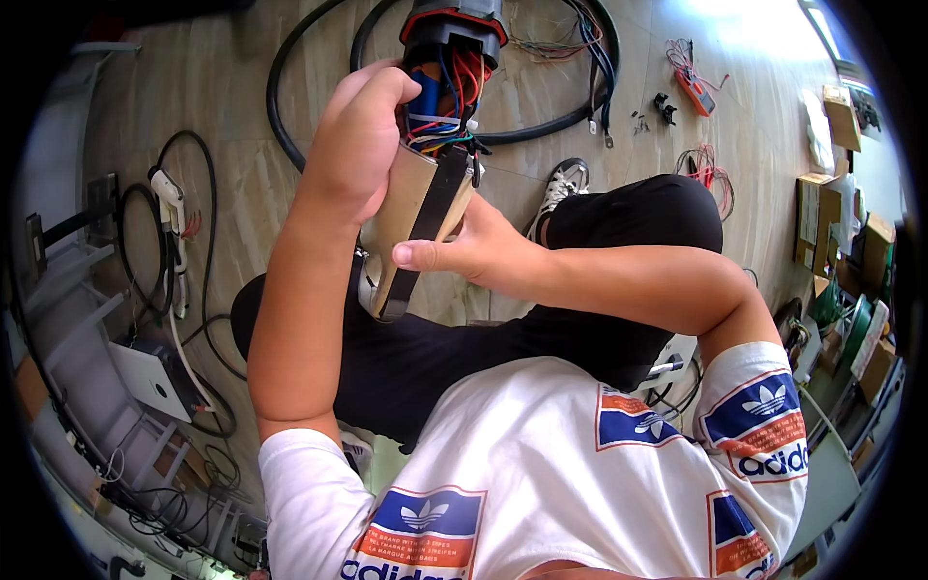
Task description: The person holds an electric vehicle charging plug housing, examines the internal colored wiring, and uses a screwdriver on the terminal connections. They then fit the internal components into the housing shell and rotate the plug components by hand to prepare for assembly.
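Note:
Between my hands is an electric-car charging plug with its body opened. Its beige handle shell has a black strip along it and points toward my lap. Beyond the shell, a bundle of coloured wires runs into the dark grey plug head with a red seal. My left hand is closed around the left side, by the thick blue part and the shell's upper end. Lower down, my right hand grips the shell from the right, thumb across its front. The left fingertips are hidden behind the plug.
Thick black cable coils on the floor beyond my hands. At far right lie a red multimeter, small black parts and red leads. Another charging plug with cable lies left. Cardboard boxes line the right side.

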Tool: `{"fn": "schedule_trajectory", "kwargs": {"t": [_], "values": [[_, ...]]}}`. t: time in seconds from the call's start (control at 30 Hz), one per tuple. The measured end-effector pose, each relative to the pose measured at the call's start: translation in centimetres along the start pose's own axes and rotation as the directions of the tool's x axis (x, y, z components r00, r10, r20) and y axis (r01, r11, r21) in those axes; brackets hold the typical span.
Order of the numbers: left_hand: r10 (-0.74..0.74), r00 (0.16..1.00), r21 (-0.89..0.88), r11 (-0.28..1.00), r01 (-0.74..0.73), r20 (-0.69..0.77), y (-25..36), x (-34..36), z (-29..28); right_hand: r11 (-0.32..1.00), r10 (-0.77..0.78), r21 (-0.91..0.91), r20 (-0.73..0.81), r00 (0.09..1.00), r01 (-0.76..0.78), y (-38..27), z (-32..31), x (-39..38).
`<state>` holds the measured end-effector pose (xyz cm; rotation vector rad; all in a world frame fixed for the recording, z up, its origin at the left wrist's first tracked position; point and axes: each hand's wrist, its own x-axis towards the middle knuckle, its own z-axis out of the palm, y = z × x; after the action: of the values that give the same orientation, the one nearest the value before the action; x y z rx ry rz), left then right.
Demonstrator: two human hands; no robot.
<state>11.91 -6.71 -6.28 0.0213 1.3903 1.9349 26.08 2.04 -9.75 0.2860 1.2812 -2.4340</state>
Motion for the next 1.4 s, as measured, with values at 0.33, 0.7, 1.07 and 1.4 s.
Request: {"fn": "schedule_trajectory", "kwargs": {"t": [0.33, 0.7, 1.07, 1.4], "values": [[-0.032, 0.991, 0.099, 0.995, 0.02, 0.13, 0.8, 0.0, 0.7, 0.964, -0.066, 0.261, 0.047, 0.997, 0.051, -1.2, -1.6, 1.1], [0.02, 0.986, 0.322, 0.944, -0.074, 0.168, 0.2, 0.8, 0.2, 0.972, 0.091, 0.213, 0.053, 0.995, -0.1, -2.7, -2.1, 0.8], [0.013, 0.998, 0.376, 0.926, -0.038, 0.068, 0.1, 1.6, 0.0, 0.98, 0.057, 0.189, 0.035, 0.998, -0.063, -3.1, -1.4, 1.1], [-0.004, 0.998, 0.215, 0.977, -0.01, 0.064, 0.4, 1.6, -0.2, 0.971, 0.065, 0.227, 0.066, 0.996, -0.079, -3.5, -1.3, 1.2]]}}
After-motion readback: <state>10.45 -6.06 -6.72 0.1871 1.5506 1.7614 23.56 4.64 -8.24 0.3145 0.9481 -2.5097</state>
